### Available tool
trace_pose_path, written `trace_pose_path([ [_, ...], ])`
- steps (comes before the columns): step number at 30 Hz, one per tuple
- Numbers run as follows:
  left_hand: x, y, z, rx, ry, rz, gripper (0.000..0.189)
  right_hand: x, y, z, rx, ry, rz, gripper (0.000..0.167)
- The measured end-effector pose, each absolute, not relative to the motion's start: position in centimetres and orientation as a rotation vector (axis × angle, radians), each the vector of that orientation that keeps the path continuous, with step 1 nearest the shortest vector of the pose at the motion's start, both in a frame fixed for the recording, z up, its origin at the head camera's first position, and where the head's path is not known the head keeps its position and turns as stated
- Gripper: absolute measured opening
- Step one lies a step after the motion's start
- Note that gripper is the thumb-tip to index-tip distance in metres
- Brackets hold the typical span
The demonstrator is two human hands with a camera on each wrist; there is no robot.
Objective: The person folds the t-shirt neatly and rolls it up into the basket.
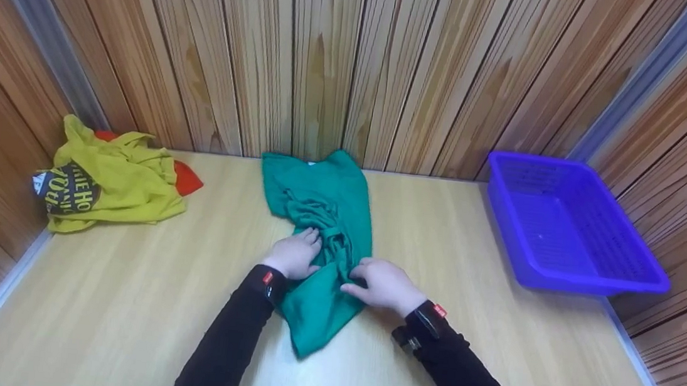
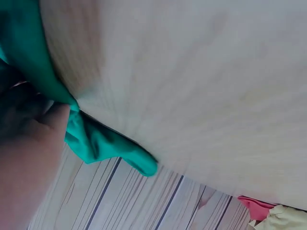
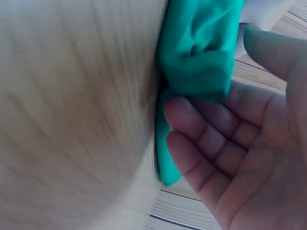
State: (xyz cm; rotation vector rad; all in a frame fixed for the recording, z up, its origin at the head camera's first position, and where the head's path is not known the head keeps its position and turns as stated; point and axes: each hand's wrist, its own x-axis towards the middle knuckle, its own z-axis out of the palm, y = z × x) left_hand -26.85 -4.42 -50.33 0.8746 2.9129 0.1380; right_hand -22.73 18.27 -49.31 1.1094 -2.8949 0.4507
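Observation:
A crumpled green garment [image 1: 346, 199] lies lengthwise on the table, bunched into folds at its middle, with a small white tag at its far edge. My left hand [image 1: 294, 255] rests on its left side, fingers extended over the folds. In the left wrist view that hand [image 2: 33, 158] is dark and blurred beside the green fabric [image 2: 29, 48]. At the right edge of the garment is my right hand [image 1: 388, 285], thumb and fingers apart. The right wrist view has its loosely bent fingers [image 3: 206, 134] against the cloth [image 3: 201, 67], the thumb spread above.
On the far left, a yellow garment [image 1: 129, 188] with dark lettering is heaped over a red-orange cloth [image 1: 186, 179]. A purple plastic basket [image 1: 587, 283] stands at the right. Wood-panelled walls [image 1: 325, 59] enclose the tabletop [image 1: 138, 299] at the back and sides.

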Motion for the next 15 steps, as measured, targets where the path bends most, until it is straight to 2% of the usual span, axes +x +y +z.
trace_pose_path([
  [8,-26.4,-4.2,-50.1,0.828,2.938,0.131,0.059,-22.8,18.5,-49.5,1.14,-2.834,0.352,0.03],
  [15,-25.6,-3.7,-50.3,0.673,2.973,0.145,0.062,-23.5,18.9,-49.6,1.061,-2.884,0.306,0.034],
])
